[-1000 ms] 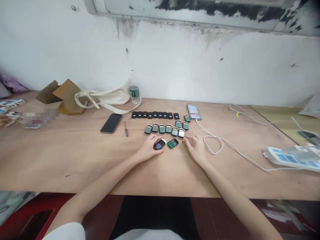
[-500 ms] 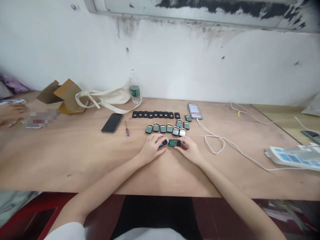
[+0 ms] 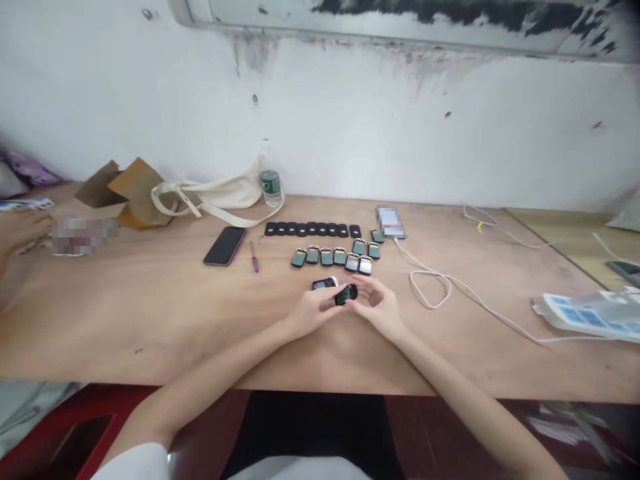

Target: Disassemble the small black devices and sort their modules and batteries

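Between both hands is a small black casing with a green circuit board, tilted and lifted just over the table. My left hand pinches its left end between thumb and fingers. My right hand closes on its right side, thumb at the near edge and fingers behind. Just beyond the left fingers lies another small black unit with a grey face, flat on the table. Further back sit several similar units with grey-green faces. Behind them runs a row of black oval covers.
To the left lie a black phone and a screwdriver. A water bottle, a cream bag and a paper bag stand by the wall. A charging phone, white cable and power strip are right. Another person's hand is far left.
My left hand has let go of the grey-faced unit, leaving it on the table, and has taken hold of the circuit-board casing. That casing has come up and tilted between both hands.
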Demonstrator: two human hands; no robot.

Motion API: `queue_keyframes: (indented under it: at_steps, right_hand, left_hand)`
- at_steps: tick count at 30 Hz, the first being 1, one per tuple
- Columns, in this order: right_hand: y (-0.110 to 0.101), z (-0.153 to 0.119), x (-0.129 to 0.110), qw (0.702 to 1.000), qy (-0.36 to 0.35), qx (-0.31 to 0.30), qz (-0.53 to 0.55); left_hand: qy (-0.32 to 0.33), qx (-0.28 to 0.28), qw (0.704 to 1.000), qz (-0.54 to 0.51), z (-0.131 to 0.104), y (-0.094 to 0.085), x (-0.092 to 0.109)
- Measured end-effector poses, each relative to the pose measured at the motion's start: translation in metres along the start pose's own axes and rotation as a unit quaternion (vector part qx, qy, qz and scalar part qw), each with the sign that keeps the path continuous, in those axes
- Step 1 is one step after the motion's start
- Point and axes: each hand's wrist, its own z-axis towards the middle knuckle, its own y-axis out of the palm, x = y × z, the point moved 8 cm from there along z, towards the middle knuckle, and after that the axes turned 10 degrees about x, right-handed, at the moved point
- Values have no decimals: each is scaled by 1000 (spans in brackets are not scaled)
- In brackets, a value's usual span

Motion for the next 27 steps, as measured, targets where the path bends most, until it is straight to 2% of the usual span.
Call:
queue_keyframes:
  at_steps: [4, 8, 10, 16, 27]
  right_hand:
    - [-2, 2, 3, 1000, 10, 2, 28]
    - [0, -2, -3, 1000, -4, -8, 13]
    - [4, -5, -7, 1000, -10, -26, 1]
    - [10, -10, -13, 998, -16, -64, -4]
    - [12, -13, -12, 995, 10, -99, 19]
  left_hand:
    - [-95, 2, 982, -162, -2, 11, -15]
    - [-230, 9, 926, -299, -5, 21, -32]
    - [-262, -10, 905, -335, -7, 26, -33]
    - [-287, -37, 889, -356, -9, 29, -34]
    - [-303, -37, 893, -331, -11, 26, -34]
